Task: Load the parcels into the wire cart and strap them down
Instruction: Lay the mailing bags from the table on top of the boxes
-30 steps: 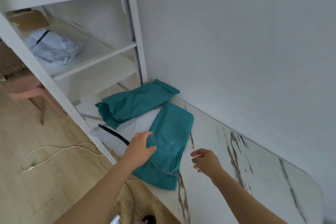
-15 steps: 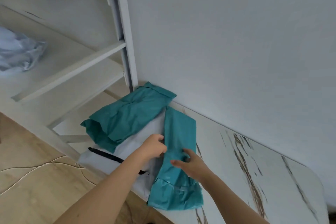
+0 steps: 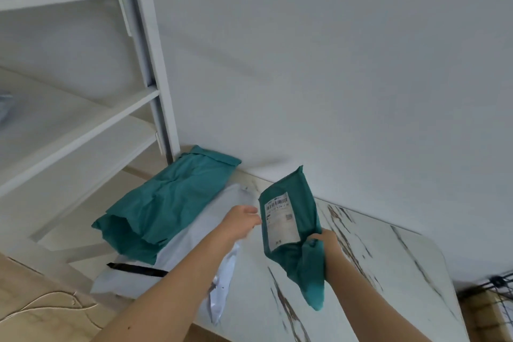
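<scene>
My right hand (image 3: pixel 326 241) grips a teal parcel bag (image 3: pixel 291 219) by its lower part and holds it upright above the marble table (image 3: pixel 388 272); its white shipping label faces me. My left hand (image 3: pixel 241 221) is just left of that parcel, fingers loosely curled over a white parcel bag (image 3: pixel 191 253) with a black strip, and whether it grips the bag I cannot tell. A second, larger teal parcel (image 3: pixel 169 200) lies on the white bag against the wall. A corner of the black wire cart (image 3: pixel 499 286) shows at the right edge.
A white shelving unit (image 3: pixel 83 125) stands to the left, close to the parcels. The white wall (image 3: pixel 333 64) runs directly behind the table. A thin cable (image 3: pixel 50 305) lies on the wooden floor at lower left.
The smaller teal parcel has been lifted off the table and turned upright in my right hand. My left hand let go of it and now rests by the white bag.
</scene>
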A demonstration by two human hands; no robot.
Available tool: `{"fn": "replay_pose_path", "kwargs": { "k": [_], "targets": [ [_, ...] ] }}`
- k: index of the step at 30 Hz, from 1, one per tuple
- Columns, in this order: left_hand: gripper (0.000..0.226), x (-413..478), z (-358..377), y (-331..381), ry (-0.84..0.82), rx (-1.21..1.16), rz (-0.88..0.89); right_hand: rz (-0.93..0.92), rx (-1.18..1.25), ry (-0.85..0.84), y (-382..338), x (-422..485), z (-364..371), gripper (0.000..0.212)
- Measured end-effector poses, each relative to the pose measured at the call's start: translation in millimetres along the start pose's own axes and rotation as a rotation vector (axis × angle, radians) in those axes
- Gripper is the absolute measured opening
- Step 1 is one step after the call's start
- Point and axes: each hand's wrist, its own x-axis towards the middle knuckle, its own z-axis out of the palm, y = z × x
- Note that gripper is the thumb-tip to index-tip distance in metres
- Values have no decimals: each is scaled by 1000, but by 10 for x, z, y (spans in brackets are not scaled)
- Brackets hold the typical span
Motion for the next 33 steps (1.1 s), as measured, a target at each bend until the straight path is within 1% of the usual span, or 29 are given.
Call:
{"fn": "replay_pose_path", "kwargs": {
  "k": [1, 2, 3, 5, 7, 8, 10, 12, 14, 15, 17, 19, 20, 21, 23, 25, 27, 29, 30, 33],
  "targets": [
    [43, 14, -11, 2, 14, -11, -21, 27, 52, -2, -7, -15, -85, 33],
    [39, 25, -11, 4, 20, -11, -30, 33, 31, -10, -7, -18, -149, 30],
    [36, 34, -4, 10, 15, -9, -35, 25, -16, -13, -5, -9, -204, 25],
    [35, 53, 38, 11, -20, -32, -48, -24, -126, -10, -15, 35, -244, 21],
    [33, 55, 97, 15, -116, -129, -73, -22, -213, -15, -46, 47, -261, 23],
    [28, 43, 127, 19, -182, -199, -87, -22, -265, -26, -62, 35, -279, 23],
    [18, 2, 178, 30, -279, -319, -93, -29, -326, -63, -89, -3, -308, 13],
    [18, -7, 215, 34, -295, -362, -43, -32, -301, -84, -68, -16, -373, 11],
    [27, 0, 234, 66, -265, -410, 7, -21, -129, -135, -34, -70, -429, 7],
    [33, 7, 242, 85, -237, -435, 22, -18, -28, -170, -19, -117, -461, 11],
    [41, 23, 264, 131, -174, -458, 55, -3, 82, -219, 19, -147, -561, 23],
    [41, 28, 292, 178, -140, -464, 97, -10, 43, -274, 68, -160, -671, 35],
    [40, 31, 312, 196, -131, -465, 117, -10, -46, -268, 88, -173, -731, 41],
    [39, 34, 333, 215, -126, -463, 140, -9, -165, -227, 101, -184, -781, 47],
    [37, 36, 392, 251, -129, -456, 183, 4, -393, -92, 137, -211, -852, 52],
    [37, 39, 455, 268, -132, -435, 216, 12, -514, -5, 160, -232, -873, 50],
    [37, 46, 528, 280, -143, -394, 242, 4, -584, 64, 162, -260, -871, 48],
    [37, 56, 587, 300, -159, -374, 255, -38, -595, 138, 167, -255, -880, 50],
    [37, 61, 614, 315, -168, -367, 258, -58, -563, 178, 165, -257, -893, 49],
    [38, 44, 689, 365, -200, -317, 300, -90, -329, 293, 142, -247, -978, 43]
  ]
}}
